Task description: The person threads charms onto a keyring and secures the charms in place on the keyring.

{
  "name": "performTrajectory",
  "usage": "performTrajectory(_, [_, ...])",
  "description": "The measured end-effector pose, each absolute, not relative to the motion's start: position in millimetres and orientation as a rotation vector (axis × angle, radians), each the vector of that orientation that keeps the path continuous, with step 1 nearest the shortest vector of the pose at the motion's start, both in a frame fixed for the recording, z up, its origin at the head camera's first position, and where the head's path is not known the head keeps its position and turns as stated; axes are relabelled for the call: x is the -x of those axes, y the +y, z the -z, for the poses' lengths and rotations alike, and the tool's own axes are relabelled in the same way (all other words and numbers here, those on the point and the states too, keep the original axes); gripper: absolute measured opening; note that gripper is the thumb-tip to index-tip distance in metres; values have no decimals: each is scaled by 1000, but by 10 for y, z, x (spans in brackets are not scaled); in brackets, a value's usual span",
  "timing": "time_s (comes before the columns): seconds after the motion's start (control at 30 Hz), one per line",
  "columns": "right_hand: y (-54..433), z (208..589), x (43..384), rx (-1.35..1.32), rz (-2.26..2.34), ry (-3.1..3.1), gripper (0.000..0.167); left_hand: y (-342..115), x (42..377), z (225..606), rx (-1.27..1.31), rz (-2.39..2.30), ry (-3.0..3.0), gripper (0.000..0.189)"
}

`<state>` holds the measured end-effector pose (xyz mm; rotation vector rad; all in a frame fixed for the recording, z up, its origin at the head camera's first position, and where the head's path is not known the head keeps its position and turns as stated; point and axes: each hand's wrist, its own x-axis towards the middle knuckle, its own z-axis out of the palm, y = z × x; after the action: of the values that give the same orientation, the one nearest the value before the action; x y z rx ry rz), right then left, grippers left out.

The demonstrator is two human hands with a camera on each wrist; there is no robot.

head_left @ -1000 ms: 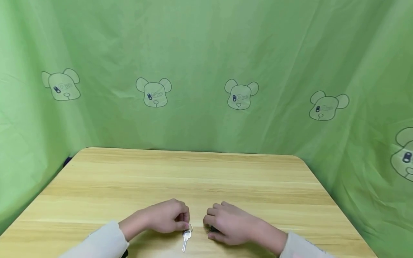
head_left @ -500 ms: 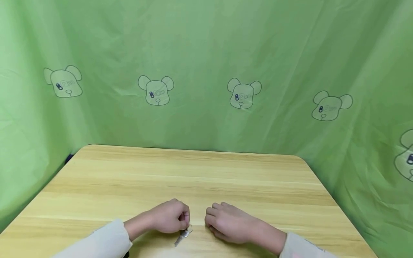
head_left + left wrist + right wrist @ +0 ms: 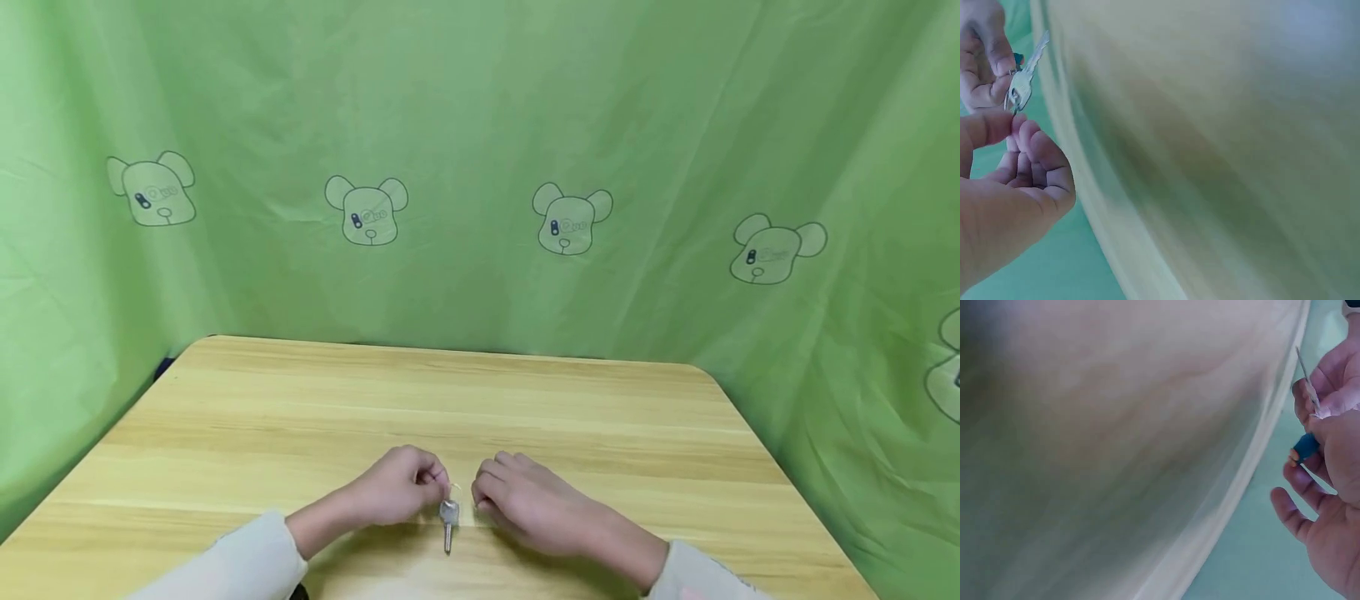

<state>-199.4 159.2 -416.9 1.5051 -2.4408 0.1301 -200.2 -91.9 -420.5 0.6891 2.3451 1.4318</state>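
Curtained booth — green drape, wood-grain table

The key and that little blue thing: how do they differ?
The key is silvery; the blue thing has an orange end. The key is thin and flat; the blue thing looks chunkier. The left hand holds the key, the right hand the blue thing. Both are small.

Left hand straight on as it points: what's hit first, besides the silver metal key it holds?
Probably the right hand, or the small blue object it pinches; head-view depth is unclear.
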Motion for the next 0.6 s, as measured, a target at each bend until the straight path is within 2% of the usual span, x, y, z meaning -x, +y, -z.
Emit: performTrajectory(0.6, [1560, 3771, 2292, -1166, -535, -2208, 6, -660, 2173, 3909, -383, -2098, 2314, 19])
